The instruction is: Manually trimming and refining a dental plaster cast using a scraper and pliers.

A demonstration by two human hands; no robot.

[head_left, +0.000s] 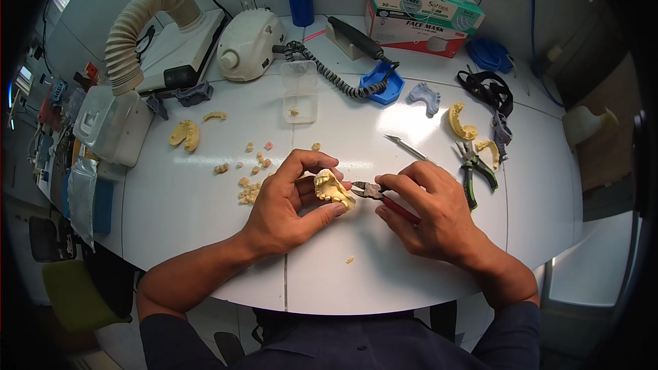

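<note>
My left hand [293, 209] is closed around a cream-yellow dental cast [332, 190], tilted up with its teeth showing. My right hand [430, 209] grips red-handled cutting pliers [404, 212], whose metal jaws point left at the cast's right edge; whether they touch it I cannot tell. Several small tooth-coloured pieces [248, 194] lie left of my hands, and a chip [349, 260] lies below the cast. A silver knife [404, 145] lies above my right hand, and green-handled pliers [478, 171] lie to its right.
Across the back stand a hose unit [180, 48], a white machine [250, 44], a handpiece on a stand [354, 38] and mask boxes [418, 34]. Other casts [462, 127] and a blue tray [384, 85] lie around the white table [329, 288]. A plastic container [113, 123] sits at left.
</note>
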